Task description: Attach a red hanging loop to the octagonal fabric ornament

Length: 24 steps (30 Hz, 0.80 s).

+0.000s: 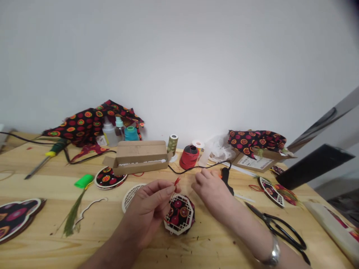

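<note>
Thumb and fingertips of my left hand (150, 203) pinch a thin red cord (177, 181), whose frayed end sticks up. Just right of that hand is an octagonal lattice ornament (179, 215) backed with black patterned fabric; part of it is hidden by the hand. A round lattice piece (129, 196) shows behind the left hand. My right hand (210, 190) is low over the table with its fingers curled together; whatever they hold is hidden. Beside it lies a black glue gun (226, 181).
Black scissors (276, 228) lie at the right, below a dark upright panel (314, 166). A cardboard box (141, 151), red thread spool (189, 157) and green thread cone (173, 144) stand behind. At left are a green tassel (74, 215) and a soldering iron (46, 158).
</note>
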{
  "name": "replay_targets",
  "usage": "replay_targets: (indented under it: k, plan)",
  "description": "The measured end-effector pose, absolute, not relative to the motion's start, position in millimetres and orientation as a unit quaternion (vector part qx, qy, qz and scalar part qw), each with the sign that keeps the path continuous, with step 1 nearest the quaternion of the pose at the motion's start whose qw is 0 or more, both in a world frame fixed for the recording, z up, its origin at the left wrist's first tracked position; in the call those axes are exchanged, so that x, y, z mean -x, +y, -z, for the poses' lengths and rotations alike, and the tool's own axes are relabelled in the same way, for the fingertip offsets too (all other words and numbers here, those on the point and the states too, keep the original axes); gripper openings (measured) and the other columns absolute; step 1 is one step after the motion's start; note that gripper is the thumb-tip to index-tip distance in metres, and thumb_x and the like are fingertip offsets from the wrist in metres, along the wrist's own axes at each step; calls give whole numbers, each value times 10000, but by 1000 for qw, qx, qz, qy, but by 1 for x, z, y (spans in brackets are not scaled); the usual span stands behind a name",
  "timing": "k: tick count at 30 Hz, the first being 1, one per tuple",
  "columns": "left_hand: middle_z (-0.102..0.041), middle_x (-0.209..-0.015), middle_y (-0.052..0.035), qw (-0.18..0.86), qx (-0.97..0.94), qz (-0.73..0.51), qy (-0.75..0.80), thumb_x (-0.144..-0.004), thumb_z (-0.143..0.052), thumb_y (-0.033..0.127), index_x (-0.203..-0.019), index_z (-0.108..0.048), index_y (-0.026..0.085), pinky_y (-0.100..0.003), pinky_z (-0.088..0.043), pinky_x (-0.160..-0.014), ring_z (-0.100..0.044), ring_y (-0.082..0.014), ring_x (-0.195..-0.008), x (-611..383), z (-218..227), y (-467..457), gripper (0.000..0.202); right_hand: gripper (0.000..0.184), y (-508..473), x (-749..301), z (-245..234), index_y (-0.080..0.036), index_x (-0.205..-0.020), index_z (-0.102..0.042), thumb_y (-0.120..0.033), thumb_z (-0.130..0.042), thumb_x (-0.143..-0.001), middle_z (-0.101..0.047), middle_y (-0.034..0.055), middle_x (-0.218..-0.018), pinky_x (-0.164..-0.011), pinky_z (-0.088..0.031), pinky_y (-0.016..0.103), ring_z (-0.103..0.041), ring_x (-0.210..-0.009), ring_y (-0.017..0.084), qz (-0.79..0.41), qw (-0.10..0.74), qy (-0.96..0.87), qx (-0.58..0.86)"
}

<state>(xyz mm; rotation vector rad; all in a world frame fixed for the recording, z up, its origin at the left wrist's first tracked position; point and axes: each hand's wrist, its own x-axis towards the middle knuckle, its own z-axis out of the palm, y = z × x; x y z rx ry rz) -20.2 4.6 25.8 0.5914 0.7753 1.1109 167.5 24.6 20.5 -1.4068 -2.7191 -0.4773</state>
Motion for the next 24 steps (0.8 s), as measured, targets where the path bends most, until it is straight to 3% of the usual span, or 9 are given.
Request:
replay_targets:
  k: [5,7,10,12,15,17,21,24]
  plan:
    - [-343,-361,105,740,-256,-512,354,-503,-834,272,-590,-692,96,-150,-174,-367,-240,-2,-349,20,-28,5,242,151,43,-148,-18,-152,-682,-646,-70,-567,-782,-613,95,-747,-609,-363,309,-514,-782,211,139,34,-878,456]
    - [-345,-362,104,738,-257,-513,356,-509,-830,265,-592,-693,94,-152,-168,-369,-239,-3,-352,20,-28,5,234,191,52,-143,-27,-147,-832,-650,-36,-497,-803,-623,90,-801,-596,-375,283,-534,-749,183,136,61,-859,490]
    - [-349,-365,103,737,-261,-511,356,-528,-820,262,-612,-699,93,-155,-163,-374,-239,-3,-356,21,-26,6,224,454,59,-141,-43,-176,-1187,-522,21,-416,-792,-608,85,-1063,-645,-415,251,-574,-825,151,110,124,-840,517]
    - [-349,-371,104,735,-259,-513,360,-527,-820,258,-613,-698,96,-155,-160,-375,-235,-3,-359,22,-24,7,220,498,57,-141,-49,-201,-1187,-534,33,-422,-761,-595,81,-1142,-677,-435,267,-597,-855,161,59,162,-831,528]
    - [-333,-374,110,731,-256,-517,364,-541,-811,248,-627,-700,107,-157,-161,-380,-229,-6,-365,22,-20,7,199,285,41,-141,-47,-192,-964,-659,-67,-451,-816,-675,66,-962,-720,-454,304,-621,-818,180,-106,255,-797,537]
    - [-328,-370,111,729,-262,-518,362,-564,-797,249,-643,-705,115,-157,-173,-385,-233,-11,-369,21,-18,7,181,226,26,-138,-41,-195,-948,-661,-145,-469,-838,-687,41,-868,-729,-461,290,-618,-804,165,-285,325,-745,508]
    - [-378,-348,98,712,-274,-530,371,-578,-780,244,-622,-697,129,-156,-216,-387,-262,-18,-360,17,-17,6,148,235,6,-125,-24,-186,-916,-643,-104,-561,-711,-662,0,-814,-632,-439,226,-581,-695,118,-593,331,-611,407]
    - [-419,-350,87,697,-279,-535,389,-563,-781,244,-595,-686,127,-150,-232,-381,-287,-19,-354,15,-17,6,154,167,1,-118,-13,-154,-799,-659,-92,-583,-664,-630,-19,-676,-563,-398,197,-529,-572,84,-647,328,-556,407]
